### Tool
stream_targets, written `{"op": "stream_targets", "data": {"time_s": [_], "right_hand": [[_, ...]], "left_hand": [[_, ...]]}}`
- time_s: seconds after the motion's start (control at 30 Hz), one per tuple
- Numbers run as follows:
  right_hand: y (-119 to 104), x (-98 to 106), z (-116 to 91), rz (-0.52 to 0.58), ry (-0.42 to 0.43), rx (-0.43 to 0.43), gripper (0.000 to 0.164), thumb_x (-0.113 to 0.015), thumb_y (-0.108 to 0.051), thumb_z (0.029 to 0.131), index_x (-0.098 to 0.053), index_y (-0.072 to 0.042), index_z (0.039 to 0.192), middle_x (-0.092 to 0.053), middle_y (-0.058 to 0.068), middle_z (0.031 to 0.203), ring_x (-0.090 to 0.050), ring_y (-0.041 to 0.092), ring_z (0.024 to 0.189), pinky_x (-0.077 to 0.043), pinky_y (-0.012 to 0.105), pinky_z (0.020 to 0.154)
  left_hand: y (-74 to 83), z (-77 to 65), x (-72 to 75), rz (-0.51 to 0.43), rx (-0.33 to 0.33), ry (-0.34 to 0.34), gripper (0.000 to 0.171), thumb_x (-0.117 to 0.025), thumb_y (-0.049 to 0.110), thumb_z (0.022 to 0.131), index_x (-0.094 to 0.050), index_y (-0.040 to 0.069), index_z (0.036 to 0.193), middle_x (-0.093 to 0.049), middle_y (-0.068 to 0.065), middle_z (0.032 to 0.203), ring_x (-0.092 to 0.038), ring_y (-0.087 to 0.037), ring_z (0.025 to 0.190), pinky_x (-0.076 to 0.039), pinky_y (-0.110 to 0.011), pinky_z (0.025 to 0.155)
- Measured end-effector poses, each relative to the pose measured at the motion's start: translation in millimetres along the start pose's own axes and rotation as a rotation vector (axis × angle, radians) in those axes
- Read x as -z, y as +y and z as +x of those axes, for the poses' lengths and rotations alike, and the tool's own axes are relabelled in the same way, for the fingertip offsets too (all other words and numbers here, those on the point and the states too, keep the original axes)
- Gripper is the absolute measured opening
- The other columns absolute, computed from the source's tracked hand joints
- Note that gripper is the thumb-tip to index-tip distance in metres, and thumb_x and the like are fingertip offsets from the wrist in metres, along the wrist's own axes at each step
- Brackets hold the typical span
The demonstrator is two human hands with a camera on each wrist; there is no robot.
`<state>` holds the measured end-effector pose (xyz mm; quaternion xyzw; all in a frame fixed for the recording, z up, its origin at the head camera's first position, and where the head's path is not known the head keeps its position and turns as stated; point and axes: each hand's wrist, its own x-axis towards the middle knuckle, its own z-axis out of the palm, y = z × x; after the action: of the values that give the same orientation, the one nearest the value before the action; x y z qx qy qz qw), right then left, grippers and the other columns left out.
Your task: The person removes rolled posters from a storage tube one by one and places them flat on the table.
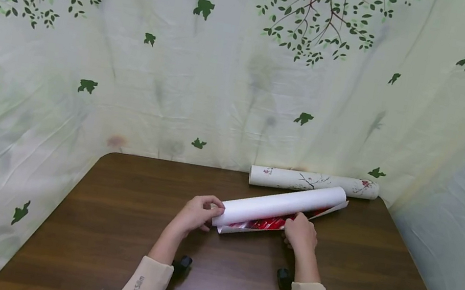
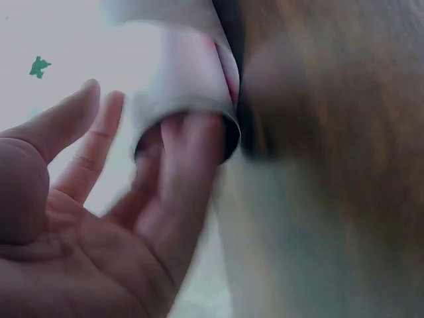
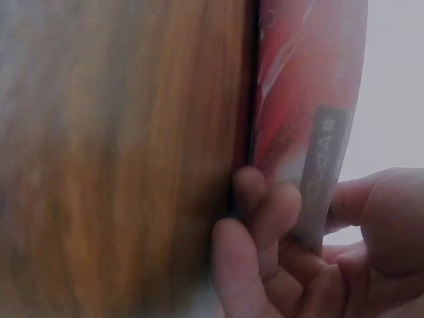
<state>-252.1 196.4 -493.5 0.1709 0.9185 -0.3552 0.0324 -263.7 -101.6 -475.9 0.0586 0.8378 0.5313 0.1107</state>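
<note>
A rolled poster (image 1: 282, 205), white on its back, lies slantwise on the table with a strip of its red printed face showing along the loose near edge. At its left end is my left hand (image 1: 200, 213). In the left wrist view, some fingers (image 2: 192, 149) of that hand reach inside the roll's hollow end, while the thumb and another finger stand out apart from it. My right hand (image 1: 302, 234) pinches the loose near edge right of the middle. In the right wrist view, the red face (image 3: 305, 73) carries a dark label with light lettering beside the fingertips.
Behind, along the table's far edge, lies a second white roll (image 1: 314, 182) printed with branches and red blossoms. The brown wooden table (image 1: 113, 238) meets a hanging cloth (image 1: 226, 76) with leaf prints at the back.
</note>
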Motion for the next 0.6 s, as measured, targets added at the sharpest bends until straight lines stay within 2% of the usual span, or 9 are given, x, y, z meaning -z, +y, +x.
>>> {"op": "stream_targets", "data": {"time_s": [0.07, 0.13, 0.2, 0.27, 0.33, 0.43, 0.5, 0.6], "right_hand": [[0.3, 0.2, 1.7, 0.007, 0.001, 0.008, 0.053, -0.043, -0.022, 0.102, -0.050, -0.003, 0.151, -0.070, 0.011, 0.071, -0.065, 0.023, 0.058, -0.051, 0.043, 0.064], [0.2, 1.4, 3.3, -0.001, 0.009, 0.011, 0.066, -0.044, -0.024, 0.102, -0.032, -0.008, 0.165, -0.071, 0.012, 0.071, -0.066, 0.023, 0.058, -0.051, 0.045, 0.066], [-0.3, 3.1, 4.6, -0.018, 0.021, 0.015, 0.073, -0.045, -0.026, 0.102, -0.020, -0.011, 0.170, -0.072, 0.010, 0.069, -0.066, 0.024, 0.059, -0.050, 0.045, 0.065], [-1.1, 4.7, 5.4, -0.025, 0.027, 0.017, 0.077, -0.045, -0.026, 0.102, -0.014, -0.013, 0.171, -0.072, 0.010, 0.067, -0.066, 0.025, 0.059, -0.049, 0.044, 0.062], [-2.1, 5.9, 5.3, -0.039, 0.030, 0.020, 0.078, -0.046, -0.026, 0.102, -0.012, -0.014, 0.172, -0.072, 0.009, 0.066, -0.065, 0.024, 0.060, -0.046, 0.042, 0.059], [-3.6, 6.9, 4.4, -0.042, 0.021, 0.037, 0.079, -0.048, -0.025, 0.102, -0.011, -0.018, 0.172, -0.071, 0.011, 0.072, -0.065, 0.024, 0.059, -0.044, 0.040, 0.058], [-4.9, 7.2, 3.7, -0.046, 0.016, 0.057, 0.080, -0.049, -0.024, 0.102, -0.011, -0.021, 0.172, -0.071, 0.013, 0.078, -0.065, 0.024, 0.059, -0.043, 0.039, 0.059], [-6.2, 7.9, 3.1, -0.066, 0.025, 0.093, 0.080, -0.051, -0.024, 0.101, -0.013, -0.024, 0.172, -0.068, 0.018, 0.084, -0.063, 0.027, 0.064, -0.042, 0.040, 0.060]], "left_hand": [[4.4, -2.6, -0.6, 0.165, -0.037, 0.062, 0.011, -0.077, 0.022, 0.097, -0.078, 0.014, 0.104, -0.066, -0.011, 0.094, -0.061, -0.023, 0.080, -0.055, -0.034, 0.068], [10.1, -4.7, -3.7, 0.348, -0.067, 0.150, 0.010, -0.080, 0.026, 0.094, -0.079, 0.019, 0.101, -0.061, -0.012, 0.098, -0.056, -0.026, 0.087, -0.049, -0.037, 0.068], [16.5, -5.7, -8.6, 0.506, -0.102, 0.244, 0.011, -0.081, 0.029, 0.092, -0.079, 0.021, 0.100, -0.056, -0.013, 0.104, -0.052, -0.029, 0.097, -0.047, -0.041, 0.073], [22.7, -5.6, -14.4, 0.586, -0.138, 0.320, 0.015, -0.083, 0.029, 0.091, -0.077, 0.021, 0.103, -0.052, -0.014, 0.113, -0.049, -0.033, 0.107, -0.049, -0.047, 0.079], [27.2, -4.1, -20.1, 0.646, -0.207, 0.371, 0.020, -0.085, 0.026, 0.090, -0.075, 0.019, 0.105, -0.052, -0.017, 0.124, -0.047, -0.037, 0.119, -0.051, -0.053, 0.088], [30.0, -0.7, -27.7, 0.688, -0.329, 0.372, 0.031, -0.090, 0.023, 0.086, -0.074, 0.020, 0.113, -0.049, -0.019, 0.146, -0.043, -0.042, 0.139, -0.047, -0.060, 0.108], [29.1, 2.0, -31.7, 0.707, -0.393, 0.334, 0.037, -0.090, 0.023, 0.085, -0.075, 0.023, 0.119, -0.042, -0.021, 0.159, -0.035, -0.045, 0.151, -0.040, -0.065, 0.118], [24.5, 7.2, -36.7, 0.715, -0.425, 0.257, 0.044, -0.088, 0.025, 0.087, -0.074, 0.028, 0.129, -0.033, -0.021, 0.169, -0.024, -0.049, 0.159, -0.028, -0.070, 0.124]]}}
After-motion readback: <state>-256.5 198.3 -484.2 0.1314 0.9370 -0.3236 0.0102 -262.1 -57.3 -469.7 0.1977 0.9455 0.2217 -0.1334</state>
